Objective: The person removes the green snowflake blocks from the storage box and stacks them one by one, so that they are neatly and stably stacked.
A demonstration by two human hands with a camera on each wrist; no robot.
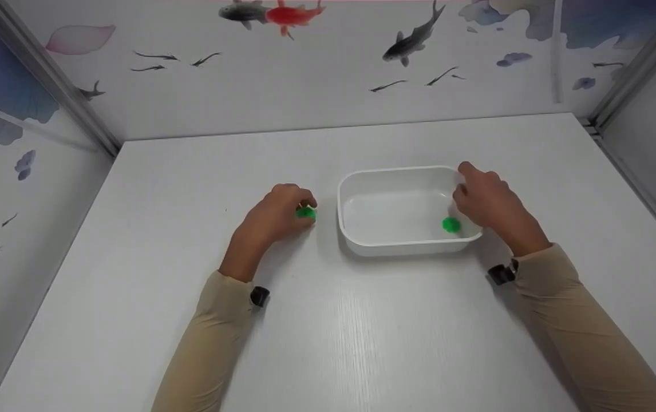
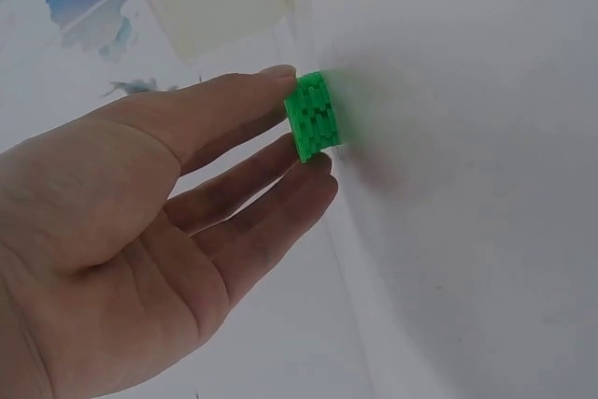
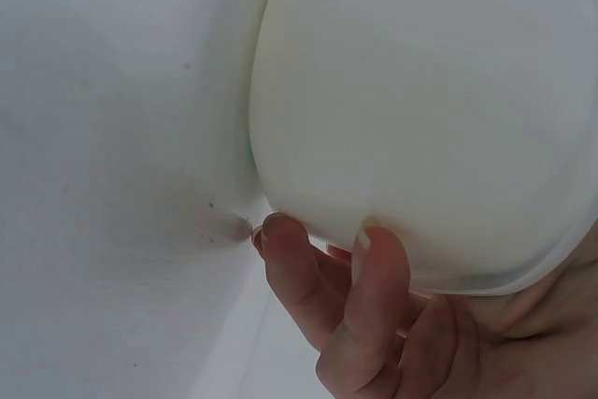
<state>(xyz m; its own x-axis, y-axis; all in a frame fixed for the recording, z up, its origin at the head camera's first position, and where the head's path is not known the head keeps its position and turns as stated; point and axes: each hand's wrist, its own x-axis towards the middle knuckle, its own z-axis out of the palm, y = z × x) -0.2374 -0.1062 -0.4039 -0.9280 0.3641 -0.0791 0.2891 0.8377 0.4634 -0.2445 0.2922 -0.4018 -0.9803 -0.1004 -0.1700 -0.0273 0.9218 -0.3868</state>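
Note:
Left of the white plastic container (image 1: 396, 249), my left hand (image 1: 276, 213) pinches a small green notched piece (image 2: 313, 117) between thumb and fingertips. In the left wrist view it looks like a short stack of toothed discs, close to the tabletop. Inside the container, near its right end, lies another green piece (image 1: 451, 224). At that same end my right hand (image 1: 491, 200) grips the container wall over the rim. The right wrist view shows curled fingers (image 3: 378, 273) against the container's outer side (image 3: 411, 119).
The container stands on a white table (image 1: 328, 332). A white back panel (image 1: 316, 86) printed with fish rises behind the table, with side panels at left and right. Black wrist devices sit at both cuffs.

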